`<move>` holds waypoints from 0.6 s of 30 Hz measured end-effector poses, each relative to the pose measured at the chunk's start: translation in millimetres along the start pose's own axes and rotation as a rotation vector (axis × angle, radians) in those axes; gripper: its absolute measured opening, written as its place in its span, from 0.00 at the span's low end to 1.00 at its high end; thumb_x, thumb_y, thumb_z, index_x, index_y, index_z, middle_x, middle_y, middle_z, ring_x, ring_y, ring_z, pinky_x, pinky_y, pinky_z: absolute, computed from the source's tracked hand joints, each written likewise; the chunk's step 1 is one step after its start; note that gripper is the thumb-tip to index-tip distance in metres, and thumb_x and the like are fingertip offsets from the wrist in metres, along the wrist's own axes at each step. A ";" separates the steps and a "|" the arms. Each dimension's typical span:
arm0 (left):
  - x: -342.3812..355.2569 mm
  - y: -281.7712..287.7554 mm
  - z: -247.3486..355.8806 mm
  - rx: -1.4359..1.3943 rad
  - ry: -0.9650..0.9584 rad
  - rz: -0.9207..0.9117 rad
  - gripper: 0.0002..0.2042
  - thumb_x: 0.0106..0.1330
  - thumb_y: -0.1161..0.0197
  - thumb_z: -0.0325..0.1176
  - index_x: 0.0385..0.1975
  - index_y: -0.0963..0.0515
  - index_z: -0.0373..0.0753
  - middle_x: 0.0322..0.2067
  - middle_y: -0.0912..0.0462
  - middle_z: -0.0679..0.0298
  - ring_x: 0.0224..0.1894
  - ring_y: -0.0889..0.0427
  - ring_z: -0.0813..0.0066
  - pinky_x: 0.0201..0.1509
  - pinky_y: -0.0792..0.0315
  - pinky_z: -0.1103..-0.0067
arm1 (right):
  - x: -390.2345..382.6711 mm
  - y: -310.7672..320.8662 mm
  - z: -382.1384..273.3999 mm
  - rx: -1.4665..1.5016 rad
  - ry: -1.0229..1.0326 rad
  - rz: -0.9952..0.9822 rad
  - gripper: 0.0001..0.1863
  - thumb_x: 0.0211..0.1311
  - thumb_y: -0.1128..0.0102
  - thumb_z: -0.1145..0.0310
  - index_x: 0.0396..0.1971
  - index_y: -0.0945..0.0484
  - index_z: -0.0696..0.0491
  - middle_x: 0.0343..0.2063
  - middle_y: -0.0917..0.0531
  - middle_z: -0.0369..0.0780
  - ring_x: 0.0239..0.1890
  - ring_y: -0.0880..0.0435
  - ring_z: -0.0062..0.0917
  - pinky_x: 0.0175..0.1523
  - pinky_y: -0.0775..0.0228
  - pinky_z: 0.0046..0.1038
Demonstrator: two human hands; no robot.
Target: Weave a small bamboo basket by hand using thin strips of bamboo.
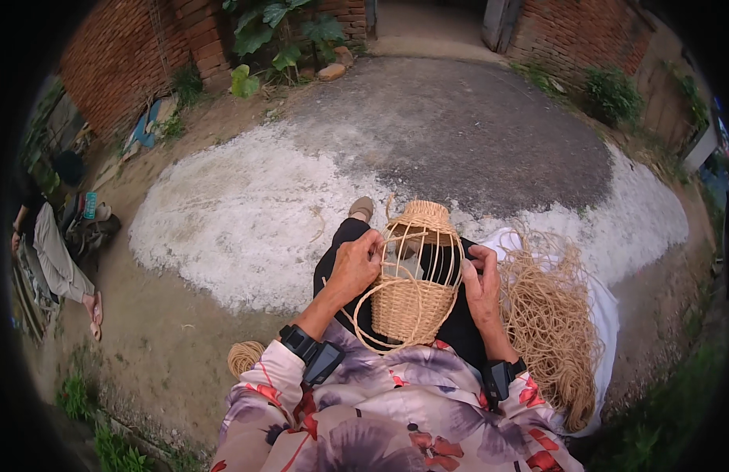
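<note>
A tan woven cord basket [411, 311] rests upright in my lap, with a woven base, bare vertical ribs and a narrower woven top [423, 216]. My left hand [356, 263] is closed in a pinch on a strand of cord at the left of the ribs; a loose loop hangs below it. My right hand [481, 287] is beside the right ribs, thumb and fingers apart, its thumb at or very near the frame. A big tangle of cord [549, 330] lies on white cloth [604, 338] to my right, and a coil [246, 358] sits at lower left.
Another person's leg [57, 259] and sandaled foot are at far left, beside a dark bundle [93, 236]. Pale powdery patches cover the paved ground [223, 220]. Brick walls [120, 63], plants [270, 39] and a doorway [427, 27] stand ahead.
</note>
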State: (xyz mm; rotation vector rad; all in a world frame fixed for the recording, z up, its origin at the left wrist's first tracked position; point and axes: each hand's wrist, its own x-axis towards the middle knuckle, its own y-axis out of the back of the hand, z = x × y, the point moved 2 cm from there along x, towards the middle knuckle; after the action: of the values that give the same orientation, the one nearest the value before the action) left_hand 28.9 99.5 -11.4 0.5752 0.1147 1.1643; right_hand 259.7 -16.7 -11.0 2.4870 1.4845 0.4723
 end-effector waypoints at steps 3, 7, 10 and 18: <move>-3.3 7.7 32.9 0.166 -0.076 -0.001 0.04 0.59 0.46 0.22 0.33 0.27 0.35 0.23 0.21 0.51 0.28 0.18 0.54 0.31 0.28 0.67 | -0.9 -2.9 -28.9 -0.106 0.061 -0.052 0.38 0.56 0.38 0.50 0.60 0.37 0.59 0.53 0.29 0.49 0.51 0.23 0.35 0.42 0.25 0.30; -3.2 1.6 41.8 0.155 -0.208 -0.026 0.05 0.58 0.47 0.22 0.34 0.27 0.36 0.23 0.21 0.51 0.28 0.18 0.52 0.32 0.27 0.65 | 14.9 -18.9 -20.2 -0.194 -0.139 -0.182 0.42 0.51 0.37 0.53 0.64 0.41 0.55 0.59 0.32 0.50 0.53 0.25 0.39 0.54 0.30 0.37; -1.8 3.5 38.8 0.133 -0.085 -0.103 0.07 0.59 0.46 0.22 0.36 0.26 0.37 0.22 0.22 0.53 0.26 0.18 0.60 0.32 0.26 0.68 | 21.0 -13.6 -13.4 0.197 -0.285 -0.167 0.41 0.51 0.37 0.56 0.64 0.41 0.55 0.58 0.31 0.50 0.49 0.22 0.37 0.53 0.30 0.37; -10.2 31.0 -5.0 -0.770 0.301 -0.230 0.15 0.64 0.36 0.28 0.49 0.28 0.36 0.31 0.18 0.65 0.30 0.18 0.82 0.34 0.22 0.86 | 22.1 -26.6 -12.5 -0.119 -0.189 -0.207 0.38 0.48 0.40 0.66 0.63 0.39 0.52 0.56 0.30 0.47 0.34 0.20 0.31 0.47 0.28 0.33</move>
State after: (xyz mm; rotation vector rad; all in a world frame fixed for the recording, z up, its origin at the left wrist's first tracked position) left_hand -3.0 100.6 -2.8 -0.2891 -0.0161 0.9662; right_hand 243.1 15.5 -4.7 2.1902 1.5665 0.2715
